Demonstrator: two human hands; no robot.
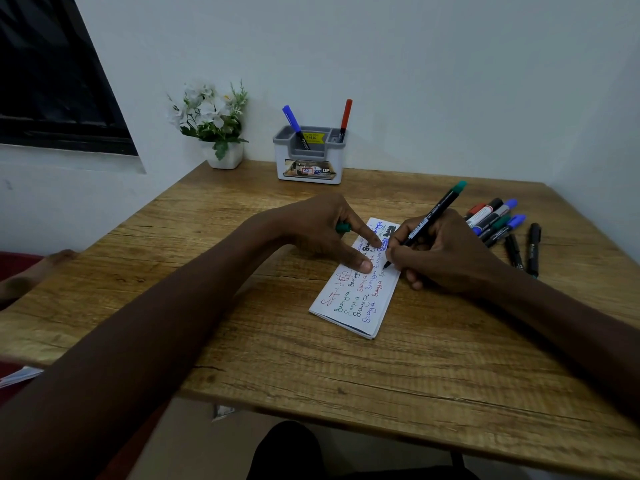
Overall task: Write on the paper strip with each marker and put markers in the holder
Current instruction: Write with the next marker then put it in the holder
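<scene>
My left hand (311,226) pins the paper strip (349,306) with thumb and forefinger while holding the green cap (343,227); I should press firmly so nothing slides. My right hand (446,251) grips the green marker (433,216), tip on the strip, with the holder (310,161) well beyond.

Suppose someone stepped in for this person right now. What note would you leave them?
Right hand: grips the green marker, tip on the paper strip.
Left hand: fingers press the strip flat, with the green cap tucked in it.
Done: the blue marker and red marker stand in the holder, and the strip carries several colours of writing.
Left: finish the green line, cap that marker and put it in the holder. Then work through the loose markers lying on the table to the right.
</scene>
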